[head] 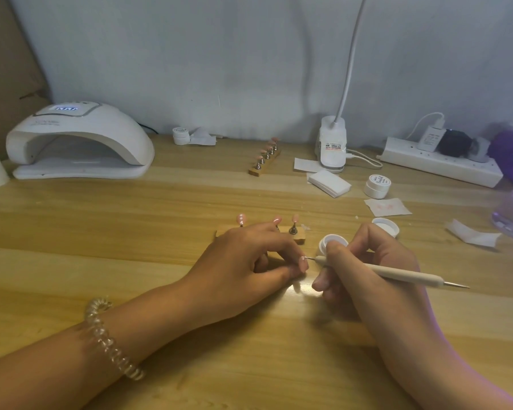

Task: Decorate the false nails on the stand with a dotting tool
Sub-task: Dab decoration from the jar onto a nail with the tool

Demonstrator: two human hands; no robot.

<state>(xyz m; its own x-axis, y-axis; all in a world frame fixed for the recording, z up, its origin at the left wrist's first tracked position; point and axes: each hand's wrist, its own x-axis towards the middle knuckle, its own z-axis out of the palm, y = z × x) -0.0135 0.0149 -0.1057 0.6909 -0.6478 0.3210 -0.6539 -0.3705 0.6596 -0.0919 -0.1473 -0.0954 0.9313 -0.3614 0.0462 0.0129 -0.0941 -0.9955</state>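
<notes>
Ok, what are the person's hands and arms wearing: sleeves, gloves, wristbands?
No sleeves or gloves; both forearms are bare. A clear spiral coil band sits behind the left hand, on the wrist. The right hand and wrist wear nothing visible.

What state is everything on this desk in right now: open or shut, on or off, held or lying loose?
nail lamp, display lit.
small jar, open, its lid lying beside it.
second jar, lid on.
dotting tool, gripped in the right hand.
false nail, pinched by the left hand.
near stand, pink nails upright on pegs.
</notes>
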